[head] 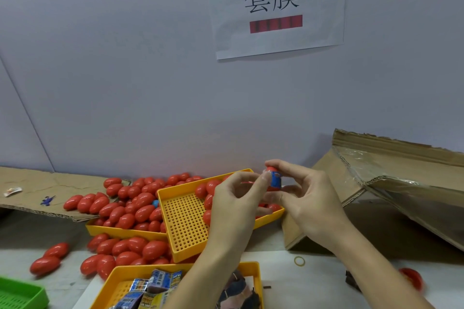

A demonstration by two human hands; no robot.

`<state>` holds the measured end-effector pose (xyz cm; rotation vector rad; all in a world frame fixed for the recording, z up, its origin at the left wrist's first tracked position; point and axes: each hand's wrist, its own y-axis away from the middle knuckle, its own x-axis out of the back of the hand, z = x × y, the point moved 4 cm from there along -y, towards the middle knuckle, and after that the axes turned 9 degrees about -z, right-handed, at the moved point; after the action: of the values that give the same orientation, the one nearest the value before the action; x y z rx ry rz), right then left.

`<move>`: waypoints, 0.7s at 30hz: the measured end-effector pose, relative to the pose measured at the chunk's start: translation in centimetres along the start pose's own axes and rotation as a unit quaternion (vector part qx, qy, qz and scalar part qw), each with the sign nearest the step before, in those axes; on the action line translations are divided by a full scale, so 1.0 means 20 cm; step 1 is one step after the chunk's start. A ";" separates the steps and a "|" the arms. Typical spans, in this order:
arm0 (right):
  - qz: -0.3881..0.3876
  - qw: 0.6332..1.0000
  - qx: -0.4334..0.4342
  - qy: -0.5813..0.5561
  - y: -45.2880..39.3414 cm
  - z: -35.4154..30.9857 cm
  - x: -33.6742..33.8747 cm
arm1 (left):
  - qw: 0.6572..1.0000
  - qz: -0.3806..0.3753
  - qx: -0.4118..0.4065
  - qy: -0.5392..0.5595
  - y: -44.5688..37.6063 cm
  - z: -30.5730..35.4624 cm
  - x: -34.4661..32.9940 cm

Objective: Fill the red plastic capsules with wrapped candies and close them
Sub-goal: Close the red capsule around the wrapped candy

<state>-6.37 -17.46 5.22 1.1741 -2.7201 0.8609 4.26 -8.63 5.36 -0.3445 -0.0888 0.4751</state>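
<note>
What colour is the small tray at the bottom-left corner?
Green; the small tray shows in the head view.

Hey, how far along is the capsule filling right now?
Done: many closed red capsules are piled in and around the yellow trays. In hand: the right hand holds a capsule with a blue candy in it, and the left hand pinches at it. Left: wrapped candies wait in the near tray, and a loose red half lies at right.

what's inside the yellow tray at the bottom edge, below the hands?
The yellow tray holds blue-and-yellow wrapped packets and darker items on its right side. The left forearm covers the middle; the near end is out of frame.
</note>
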 end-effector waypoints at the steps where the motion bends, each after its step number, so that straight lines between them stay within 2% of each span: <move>1: -0.001 1.000 0.007 0.017 0.00 -0.01 0.00 | 1.000 0.000 -0.006 -0.014 0.00 0.00 0.00; 3: -0.005 0.999 0.025 0.044 0.00 -0.02 0.00 | 1.000 -0.007 0.003 -0.003 0.00 -0.01 0.00; 5: -0.002 0.998 0.043 0.051 0.01 -0.04 -0.01 | 0.995 -0.027 0.046 0.090 0.00 -0.03 -0.01; 8: 0.025 0.996 0.062 0.054 0.01 -0.07 -0.01 | 0.956 -0.068 0.116 0.262 0.01 -0.04 -0.04; 10: 0.042 0.993 0.072 0.084 0.01 -0.09 -0.01 | 0.938 -0.074 0.132 0.312 0.01 -0.04 -0.05; 15: 0.060 0.982 0.080 0.158 0.01 -0.10 0.00 | 0.932 -0.074 0.140 0.326 0.00 -0.05 -0.05; 21: 0.057 0.976 0.092 0.189 0.01 -0.12 0.00 | 0.954 -0.084 0.105 0.268 0.00 -0.06 -0.04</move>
<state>-6.89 -16.08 7.05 0.7798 -2.4537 1.2313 3.73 -9.45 4.32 -0.2439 0.4559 0.2073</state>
